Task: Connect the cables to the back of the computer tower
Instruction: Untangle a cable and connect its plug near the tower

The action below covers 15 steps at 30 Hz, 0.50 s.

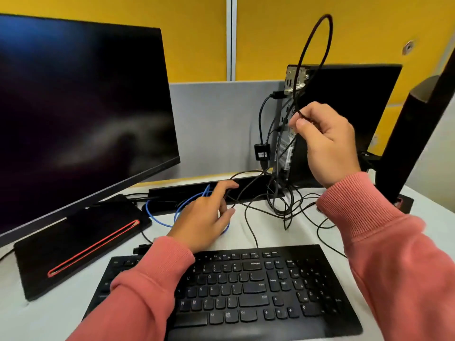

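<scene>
The right hand [327,143] is pinching a thin black cable [328,33] between thumb and curled fingers, raised in front of the rear panel of the computer tower [344,114]. Above the hand the cable is arching up in a tall loop against the yellow wall [369,33]. The tower is standing upright at the far right of the bench [283,232], its back turned toward the left, with several black leads already hanging from its ports, one carrying a small black adapter box [262,151].

The left hand [204,217] is hovering low over the bench, fingers spread and relaxed, gripping nothing, directly above a coiled blue cable [157,217]. A tangle of black cables [283,205] is lying between the two hands, just near of the tower.

A black keyboard [246,291] is sitting nearest, under both pink sleeves. A dark monitor [81,107] is filling the left side on its black stand base [73,242].
</scene>
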Each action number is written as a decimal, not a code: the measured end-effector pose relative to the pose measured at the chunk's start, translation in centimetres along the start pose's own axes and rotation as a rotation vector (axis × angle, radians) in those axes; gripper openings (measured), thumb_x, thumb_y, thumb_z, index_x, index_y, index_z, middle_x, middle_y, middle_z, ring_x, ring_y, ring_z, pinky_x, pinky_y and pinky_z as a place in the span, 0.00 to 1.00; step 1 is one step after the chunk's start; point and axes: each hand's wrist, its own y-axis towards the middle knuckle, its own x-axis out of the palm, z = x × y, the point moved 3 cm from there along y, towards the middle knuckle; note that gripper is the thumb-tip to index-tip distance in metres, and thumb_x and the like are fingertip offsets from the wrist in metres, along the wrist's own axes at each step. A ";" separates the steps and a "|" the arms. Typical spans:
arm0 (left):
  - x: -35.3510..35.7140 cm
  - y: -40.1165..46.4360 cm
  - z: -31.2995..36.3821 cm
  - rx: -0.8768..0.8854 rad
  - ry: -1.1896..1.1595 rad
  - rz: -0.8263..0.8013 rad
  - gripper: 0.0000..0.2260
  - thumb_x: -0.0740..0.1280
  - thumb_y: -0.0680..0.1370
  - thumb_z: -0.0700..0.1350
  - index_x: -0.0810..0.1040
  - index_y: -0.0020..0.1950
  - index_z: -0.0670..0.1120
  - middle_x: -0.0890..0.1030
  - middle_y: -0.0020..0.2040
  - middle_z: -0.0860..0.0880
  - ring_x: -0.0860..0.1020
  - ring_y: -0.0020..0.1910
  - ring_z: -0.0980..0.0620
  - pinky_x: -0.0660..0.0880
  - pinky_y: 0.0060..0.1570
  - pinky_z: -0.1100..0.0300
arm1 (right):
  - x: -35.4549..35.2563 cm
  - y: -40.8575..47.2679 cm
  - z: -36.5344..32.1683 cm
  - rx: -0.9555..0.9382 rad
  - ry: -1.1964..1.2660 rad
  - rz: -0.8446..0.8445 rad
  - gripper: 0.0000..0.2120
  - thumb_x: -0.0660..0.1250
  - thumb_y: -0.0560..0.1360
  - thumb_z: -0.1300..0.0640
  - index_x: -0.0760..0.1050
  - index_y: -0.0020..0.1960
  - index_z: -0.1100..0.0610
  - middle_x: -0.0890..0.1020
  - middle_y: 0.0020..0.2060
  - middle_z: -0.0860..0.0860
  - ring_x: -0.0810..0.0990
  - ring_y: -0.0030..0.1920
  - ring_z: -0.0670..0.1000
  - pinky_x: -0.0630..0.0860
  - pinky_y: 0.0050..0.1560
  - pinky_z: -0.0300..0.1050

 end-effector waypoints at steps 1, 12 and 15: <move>-0.7 0.1 0.0 -0.004 -0.056 0.076 0.21 0.66 0.82 0.47 0.61 0.69 0.60 0.78 0.37 0.57 0.76 0.33 0.54 0.76 0.42 0.48 | -0.1 -0.1 0.1 0.004 0.012 -0.011 0.10 0.61 0.77 0.65 0.79 0.42 0.59 0.80 0.43 0.55 0.79 0.47 0.51 0.75 0.49 0.43; -9.6 6.2 3.2 -0.016 -0.298 0.446 0.10 0.64 0.83 0.40 0.82 0.60 0.50 0.82 0.36 0.49 0.75 0.28 0.53 0.76 0.33 0.56 | 1.3 -3.1 4.6 0.025 -0.242 -0.382 0.23 0.64 0.67 0.76 0.84 0.38 0.49 0.84 0.41 0.50 0.82 0.45 0.52 0.79 0.50 0.49; -11.3 7.5 4.2 -0.023 -0.401 0.484 0.10 0.64 0.84 0.41 0.82 0.60 0.50 0.83 0.39 0.49 0.75 0.29 0.53 0.74 0.33 0.61 | 1.4 -3.8 4.9 0.004 -0.339 -0.466 0.27 0.61 0.68 0.79 0.85 0.47 0.50 0.84 0.50 0.50 0.82 0.53 0.53 0.79 0.57 0.51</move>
